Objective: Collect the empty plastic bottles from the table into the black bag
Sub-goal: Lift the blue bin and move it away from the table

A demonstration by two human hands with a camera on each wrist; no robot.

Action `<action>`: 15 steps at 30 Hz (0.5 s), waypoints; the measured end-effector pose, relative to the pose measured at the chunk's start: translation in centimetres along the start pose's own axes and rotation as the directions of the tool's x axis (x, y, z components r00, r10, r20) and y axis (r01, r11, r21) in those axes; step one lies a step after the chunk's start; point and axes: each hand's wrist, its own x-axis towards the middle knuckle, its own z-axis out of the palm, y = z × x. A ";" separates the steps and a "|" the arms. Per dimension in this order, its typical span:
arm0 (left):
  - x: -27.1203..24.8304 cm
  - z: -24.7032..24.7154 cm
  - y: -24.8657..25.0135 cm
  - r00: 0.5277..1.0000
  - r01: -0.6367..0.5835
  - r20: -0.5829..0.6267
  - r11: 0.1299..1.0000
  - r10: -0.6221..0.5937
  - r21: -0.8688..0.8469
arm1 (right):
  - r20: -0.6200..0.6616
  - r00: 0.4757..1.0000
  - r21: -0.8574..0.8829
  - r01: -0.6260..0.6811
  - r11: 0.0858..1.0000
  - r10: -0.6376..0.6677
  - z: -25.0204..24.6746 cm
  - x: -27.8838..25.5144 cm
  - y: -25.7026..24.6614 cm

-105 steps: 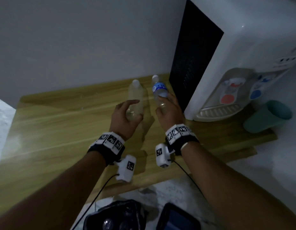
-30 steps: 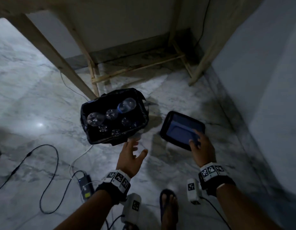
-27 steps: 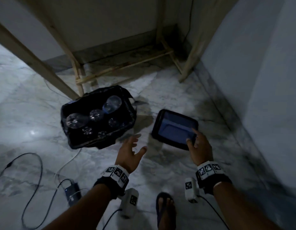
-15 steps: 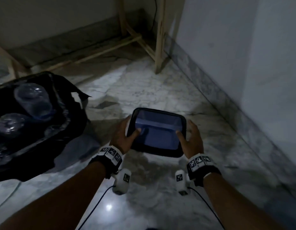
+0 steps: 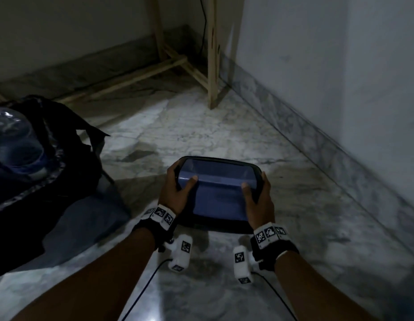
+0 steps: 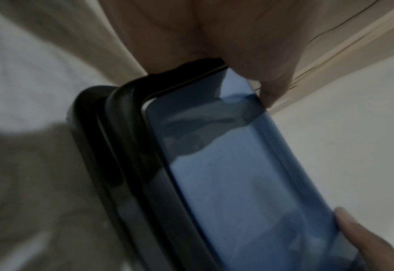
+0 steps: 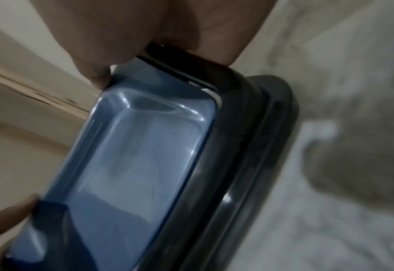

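The black bag (image 5: 69, 163) stands open on the floor at the left, with a clear plastic bottle (image 5: 13, 140) showing inside it. In front of me is a rectangular blue lid with a black rim (image 5: 217, 195). My left hand (image 5: 181, 179) grips its left edge, thumb on top. My right hand (image 5: 254, 186) grips the right edge the same way. The left wrist view shows the lid (image 6: 237, 183) under my left thumb (image 6: 272, 82). In the right wrist view the lid (image 7: 133, 174) is pinched below my right thumb (image 7: 94, 69). The table top is out of view.
Wooden table legs and crossbars (image 5: 211, 66) stand at the back near the wall corner. A white wall with a marble skirting (image 5: 340, 147) runs along the right. The marble floor (image 5: 201, 126) lies between the bag and the wall. A thin cable hangs in the corner.
My left hand moved from beside the bag to the lid's left edge, joining the right hand there. The view swung right, so the bag now sits at the left edge.
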 end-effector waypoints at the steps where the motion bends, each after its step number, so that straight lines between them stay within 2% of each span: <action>1: -0.2 -0.4 0.9 1.000 -0.007 -0.005 0.999 0.007 -0.032 | -0.009 0.999 0.014 0.036 0.999 -0.036 -0.3 -0.3 -1.0; 5: -0.3 -3.0 7.5 0.998 -0.017 -0.065 0.993 0.010 -0.116 | -0.017 0.984 0.023 0.178 0.984 -0.177 -2.9 -0.3 -8.3; 9: -0.1 -6.9 16.5 0.982 -0.155 -0.133 0.979 0.137 -0.132 | -0.015 0.945 0.040 0.328 0.944 -0.328 -6.0 -0.5 -18.2; 15: -1.2 -15.5 28.5 0.939 -0.288 -0.238 0.946 0.248 -0.151 | -0.004 0.880 0.045 0.474 0.879 -0.475 -8.5 -3.9 -33.2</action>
